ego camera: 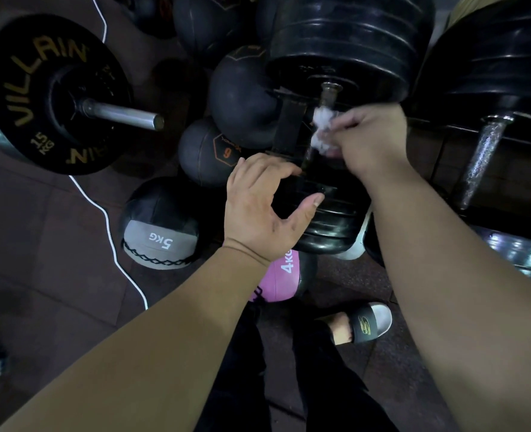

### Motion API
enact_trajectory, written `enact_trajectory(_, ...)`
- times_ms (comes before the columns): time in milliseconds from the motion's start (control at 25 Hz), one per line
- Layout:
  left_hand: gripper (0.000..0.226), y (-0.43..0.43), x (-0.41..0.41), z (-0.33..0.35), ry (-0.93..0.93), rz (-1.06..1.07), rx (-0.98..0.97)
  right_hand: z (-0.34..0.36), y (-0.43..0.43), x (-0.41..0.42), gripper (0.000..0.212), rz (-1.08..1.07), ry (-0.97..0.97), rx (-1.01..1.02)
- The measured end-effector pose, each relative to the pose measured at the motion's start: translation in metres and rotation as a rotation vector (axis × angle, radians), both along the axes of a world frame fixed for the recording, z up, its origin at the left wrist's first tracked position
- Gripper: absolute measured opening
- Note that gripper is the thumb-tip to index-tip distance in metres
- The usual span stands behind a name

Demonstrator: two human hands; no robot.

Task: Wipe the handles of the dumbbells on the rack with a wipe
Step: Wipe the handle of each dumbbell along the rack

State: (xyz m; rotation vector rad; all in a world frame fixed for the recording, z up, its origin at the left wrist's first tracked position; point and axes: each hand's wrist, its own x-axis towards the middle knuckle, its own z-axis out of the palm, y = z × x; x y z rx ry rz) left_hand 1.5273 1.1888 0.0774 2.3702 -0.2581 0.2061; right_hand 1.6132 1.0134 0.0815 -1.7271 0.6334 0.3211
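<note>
The right hand (370, 135) pinched a crumpled white wipe (323, 129) in its fingers, against the thin metal handle (328, 95) of a big black rubber-plated dumbbell (351, 42) that lay in the dark metal rack (287, 126). The left hand (258, 210) had its fingers wide apart, holding nothing, near the dumbbell's lower plates.

the middle dumbbell (345, 51) lies across the rack (289, 129), a wipe (323, 129) against its handle. right of it, a second dumbbell (488, 151) on the same rack. left of it, medicine balls (208, 151) on the floor; farther left, a cable (111, 232) and a barbell plate (55, 95). nearer than it, a slippered foot (363, 325).
</note>
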Motion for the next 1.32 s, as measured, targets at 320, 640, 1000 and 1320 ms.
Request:
enact_trajectory(320,0.041,0.001,0.000,-0.003,-0.014,-0.003,0.003,-0.003,-0.004,-0.017,0.013,0.166,0.078,-0.050)
enact_trajectory(640,0.041,0.001,-0.001,-0.002,-0.006,-0.004,-0.006,-0.009,-0.005,-0.009,0.015,0.047,0.047,0.051)
enact_trajectory(1000,0.040,0.001,-0.002,-0.003,-0.009,-0.002,-0.007,-0.011,-0.006,0.008,0.025,-0.023,-0.054,0.032)
enact_trajectory(1320,0.040,0.000,-0.003,0.002,-0.013,-0.009,0.032,-0.001,-0.009,-0.015,0.023,0.293,-0.001,-0.102)
